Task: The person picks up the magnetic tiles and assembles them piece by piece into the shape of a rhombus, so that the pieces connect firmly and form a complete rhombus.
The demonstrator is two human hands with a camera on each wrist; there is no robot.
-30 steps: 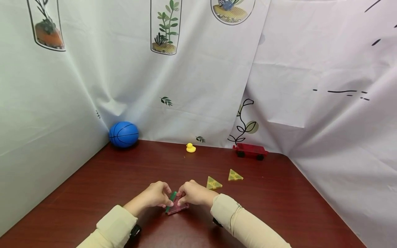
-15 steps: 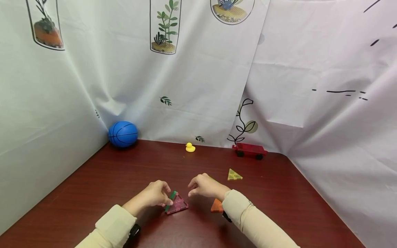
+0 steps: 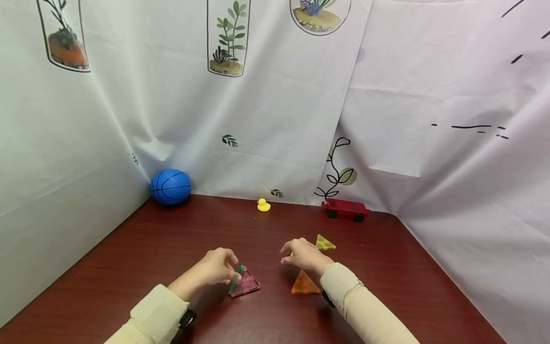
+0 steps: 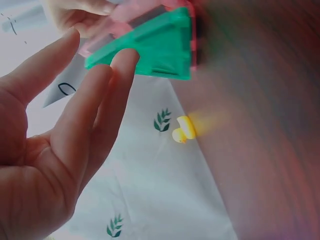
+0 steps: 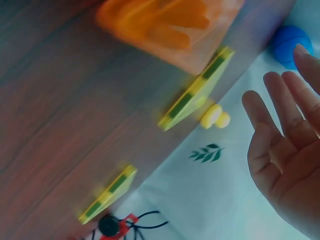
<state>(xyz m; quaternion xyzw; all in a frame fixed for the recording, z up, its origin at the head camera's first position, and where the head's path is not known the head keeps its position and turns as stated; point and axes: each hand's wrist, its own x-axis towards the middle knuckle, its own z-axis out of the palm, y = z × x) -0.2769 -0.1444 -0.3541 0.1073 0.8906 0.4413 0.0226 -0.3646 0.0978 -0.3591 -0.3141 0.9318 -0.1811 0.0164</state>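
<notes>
Beside the joined triangle tiles my left hand (image 3: 215, 268) hovers, its fingertips overlapping the green tile (image 4: 165, 50) in the left wrist view. The thumb is spread apart from the fingers. Leaning against the green tile's right side is a translucent pink triangle tile (image 3: 248, 284). Farther right, my right hand (image 3: 304, 255) is raised with fingers loosely bent and nothing in them. An orange triangle tile (image 3: 305, 284) lies just in front of it. The right wrist view shows two yellow triangle tiles, a nearer one (image 5: 197, 92) that the right hand hides in the head view.
Toward the back stand a blue ball (image 3: 171, 187), a yellow rubber duck (image 3: 264, 205) and a red toy wagon (image 3: 346, 207). A printed white cloth (image 3: 275, 105) hangs around the dark red table (image 3: 206, 224).
My right hand has let go of the pink tile and moved right, uncovering the orange tile and covering one yellow tile. My left hand has risen slightly off the green tile.
</notes>
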